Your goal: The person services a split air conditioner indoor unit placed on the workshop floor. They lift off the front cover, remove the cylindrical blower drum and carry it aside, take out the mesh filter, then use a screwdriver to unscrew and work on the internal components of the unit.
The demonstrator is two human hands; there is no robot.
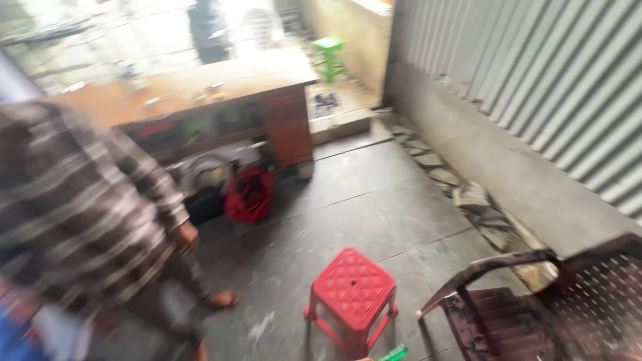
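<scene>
The view is blurred by motion. At the very bottom edge a small green object [395, 353] pokes into view, with a sliver of what may be a fingertip beside it; which hand it belongs to and whether it holds the green object I cannot tell. Neither of my hands shows otherwise. Just above the green object stands a low red plastic stool [352, 291] on the grey stone floor. Another person in a plaid shirt [80, 207] stands at the left, their hand [185, 237] hanging down and a bare foot [223, 298] on the floor.
A dark brown plastic chair [528, 307] is at the lower right. A wooden workbench [200, 93] stands at the back with a red bag [249, 194] under it. A corrugated metal wall [535, 73] and rubble [468, 197] line the right side. A green stool [329, 57] stands far back.
</scene>
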